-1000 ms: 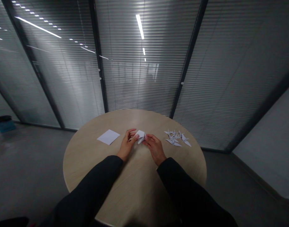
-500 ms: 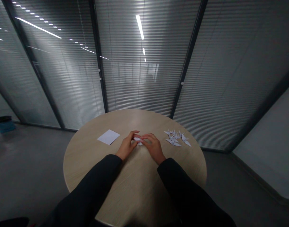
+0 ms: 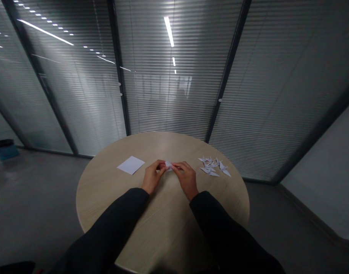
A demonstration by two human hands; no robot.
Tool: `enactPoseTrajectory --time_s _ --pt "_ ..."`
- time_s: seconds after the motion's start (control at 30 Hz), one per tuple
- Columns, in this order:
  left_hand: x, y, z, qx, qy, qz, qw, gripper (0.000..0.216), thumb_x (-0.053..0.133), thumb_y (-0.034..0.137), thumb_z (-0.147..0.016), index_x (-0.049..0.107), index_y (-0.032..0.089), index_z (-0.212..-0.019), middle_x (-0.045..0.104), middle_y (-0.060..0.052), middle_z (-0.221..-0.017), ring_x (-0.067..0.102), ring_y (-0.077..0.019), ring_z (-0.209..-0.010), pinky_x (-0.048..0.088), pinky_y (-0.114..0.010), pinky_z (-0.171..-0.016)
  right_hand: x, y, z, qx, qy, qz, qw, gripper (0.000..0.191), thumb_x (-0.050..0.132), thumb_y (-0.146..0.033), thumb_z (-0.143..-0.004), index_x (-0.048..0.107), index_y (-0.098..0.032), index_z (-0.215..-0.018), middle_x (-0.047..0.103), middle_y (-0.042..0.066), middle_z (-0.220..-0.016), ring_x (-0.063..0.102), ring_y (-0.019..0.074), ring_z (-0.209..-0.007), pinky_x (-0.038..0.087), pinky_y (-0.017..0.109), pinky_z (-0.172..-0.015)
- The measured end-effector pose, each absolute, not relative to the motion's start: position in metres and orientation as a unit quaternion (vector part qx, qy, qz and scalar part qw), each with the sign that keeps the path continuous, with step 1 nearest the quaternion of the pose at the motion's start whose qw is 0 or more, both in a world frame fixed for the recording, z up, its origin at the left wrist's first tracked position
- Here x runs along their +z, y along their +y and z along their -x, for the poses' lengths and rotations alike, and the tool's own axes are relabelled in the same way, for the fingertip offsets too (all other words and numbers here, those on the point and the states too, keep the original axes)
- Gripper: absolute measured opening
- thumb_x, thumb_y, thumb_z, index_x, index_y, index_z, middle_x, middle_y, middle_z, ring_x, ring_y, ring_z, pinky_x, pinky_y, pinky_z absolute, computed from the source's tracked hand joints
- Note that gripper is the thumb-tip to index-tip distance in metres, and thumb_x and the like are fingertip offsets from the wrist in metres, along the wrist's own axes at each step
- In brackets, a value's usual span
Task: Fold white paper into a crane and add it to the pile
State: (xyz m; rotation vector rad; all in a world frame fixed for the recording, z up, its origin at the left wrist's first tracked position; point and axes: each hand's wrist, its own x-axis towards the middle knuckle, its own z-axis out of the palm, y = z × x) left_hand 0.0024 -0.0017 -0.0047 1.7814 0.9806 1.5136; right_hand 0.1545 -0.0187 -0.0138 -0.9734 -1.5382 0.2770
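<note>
On a round wooden table (image 3: 163,228), my left hand (image 3: 152,177) and my right hand (image 3: 187,177) meet over a small folded piece of white paper (image 3: 169,166). Both hands pinch it between fingertips, and most of the paper is hidden by my fingers. A flat white sheet of paper (image 3: 131,165) lies to the left of my left hand. A cluster of several folded white paper figures (image 3: 213,167) lies to the right of my right hand. Both my arms wear dark sleeves.
Glass walls with closed blinds and dark frames stand behind the table. Grey floor surrounds the table. A dark object (image 3: 3,148) sits on the floor at the far left.
The folded paper stood taller and more open between my hands a second ago. Now it is pressed smaller and my fingertips have closed in over it.
</note>
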Motion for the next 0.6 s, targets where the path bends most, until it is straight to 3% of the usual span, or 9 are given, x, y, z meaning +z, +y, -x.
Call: enactPoseTrajectory --time_s 0.23,0.4,0.6 --pt "-0.0056 -0.0039 -0.0007 0.574 0.375 -0.682 0.256 0.015 0.068 0.035 -0.074 0.068 0.022 -0.080 0.071 -0.003 -0.076 0.065 -0.0184 -0.070 0.050 -0.030 -0.072 -0.0112 -0.0204 -0.1543 0.091 -0.683 0.418 0.592 0.014 0.061 -0.032 -0.084 0.073 -0.025 -0.086 0.068 0.005 -0.084 0.063 0.0195 -0.081 0.050 0.034 -0.079" --pt "-0.0026 -0.0061 -0.0003 0.576 0.362 -0.678 0.278 0.030 0.067 0.032 -0.077 0.066 0.023 -0.106 0.072 -0.002 -0.082 0.067 -0.0173 -0.076 0.051 -0.029 -0.075 -0.0100 -0.0216 -0.1537 0.084 -0.679 0.419 0.597 0.014 0.061 -0.032 -0.084 0.073 -0.025 -0.085 0.068 0.005 -0.083 0.063 0.0196 -0.080 0.049 0.034 -0.079" --pt "-0.0022 -0.0053 0.0003 0.573 0.349 -0.694 0.261 0.018 0.065 0.034 -0.078 0.073 0.022 -0.090 0.074 -0.006 -0.091 0.067 -0.0202 -0.081 0.052 -0.032 -0.076 -0.0114 -0.0220 -0.1545 0.111 -0.687 0.398 0.597 0.016 0.059 -0.030 -0.085 0.073 -0.027 -0.092 0.069 0.004 -0.091 0.064 0.0200 -0.087 0.049 0.034 -0.084"
